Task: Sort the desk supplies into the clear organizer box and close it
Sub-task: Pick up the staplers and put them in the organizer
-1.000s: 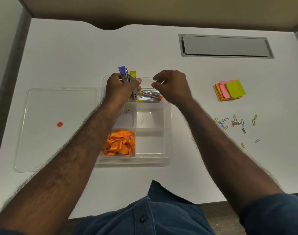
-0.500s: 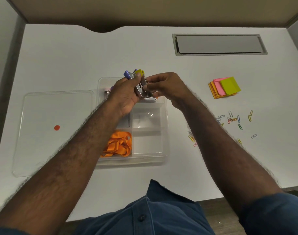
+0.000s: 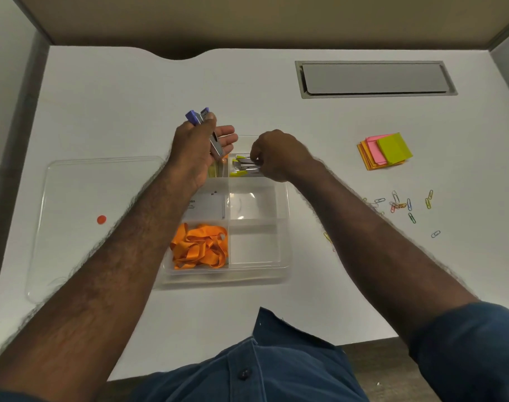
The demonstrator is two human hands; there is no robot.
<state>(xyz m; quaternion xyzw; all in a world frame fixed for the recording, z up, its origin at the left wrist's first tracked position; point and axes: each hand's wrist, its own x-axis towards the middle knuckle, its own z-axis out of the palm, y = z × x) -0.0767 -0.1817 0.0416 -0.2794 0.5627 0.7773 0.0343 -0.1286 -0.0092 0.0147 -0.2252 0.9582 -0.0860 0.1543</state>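
Head view, white bench (image 3: pixel 276 309), items from left to right. Clear lid (image 3: pixel 73 198): lying flat on the bench, off the box, with a small orange dot (image 3: pixel 101 219) on it. Left hand (image 3: pixel 195 152): raised above the box's far-left corner, thumb pinching a purple-tipped metal clip (image 3: pixel 204 126) against the fingers, the other fingers spread. Clear organizer box (image 3: pixel 282 274): open, centre of the bench, six compartments in two columns. Near-left compartment: orange bands (image 3: pixel 199 248), loosely heaped. Middle-left: a white card (image 3: pixel 206 206). Far-right: metal clips with yellow-green tips (image 3: pixel 243 168), lying flat. Right hand (image 3: pixel 279 155): over that far-right compartment, fingertips closed on the clips. Sticky notes (image 3: pixel 385 150): stacked orange, pink and green, on the bench right of the box. Coloured paper clips (image 3: pixel 404 206): scattered nearer, well apart from the box.
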